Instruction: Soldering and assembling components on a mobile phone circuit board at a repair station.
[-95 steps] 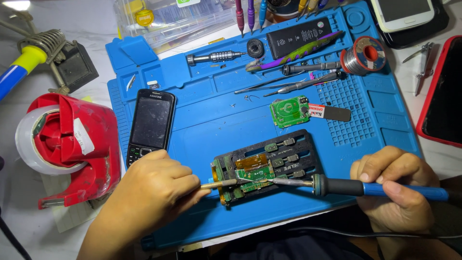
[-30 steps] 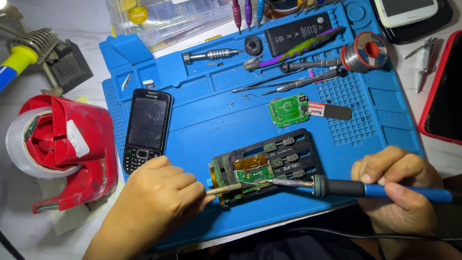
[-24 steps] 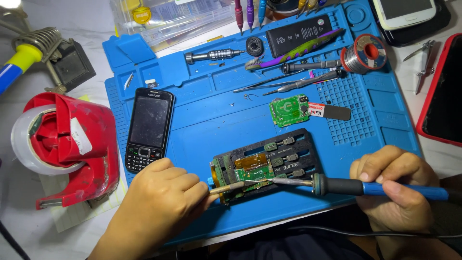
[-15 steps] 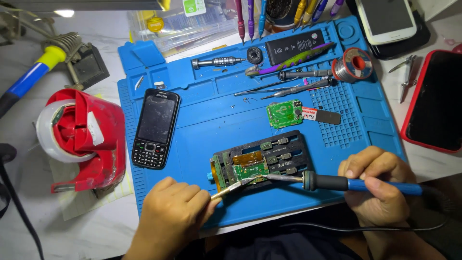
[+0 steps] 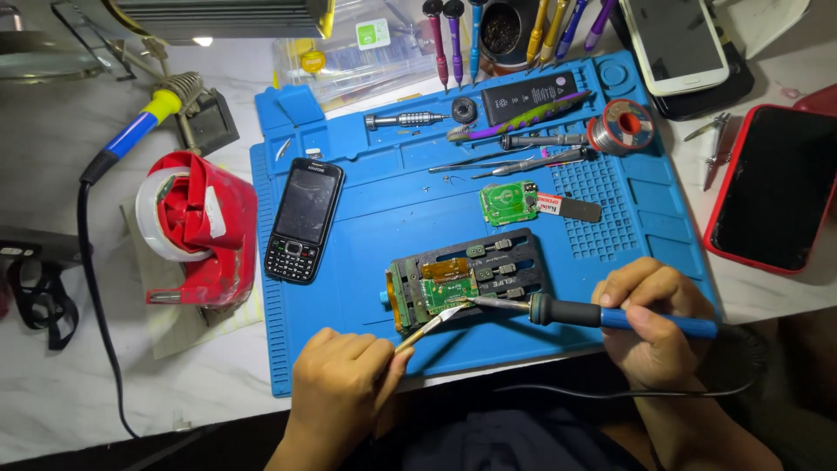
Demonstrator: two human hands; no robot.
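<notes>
A small green circuit board is clamped in a dark holder on the blue work mat. My left hand grips metal tweezers whose tips touch the board from below left. My right hand holds a blue-handled soldering iron, its tip resting on the board's right side beside the tweezer tips.
A black keypad phone lies on the mat's left. A second green board, a solder spool, a screwdriver and picks lie at the back. A red tape dispenser stands left; a red-cased phone lies right.
The view has drawn back, so both hands and the board sit lower in the frame. Tweezers and iron tip stay on the board.
</notes>
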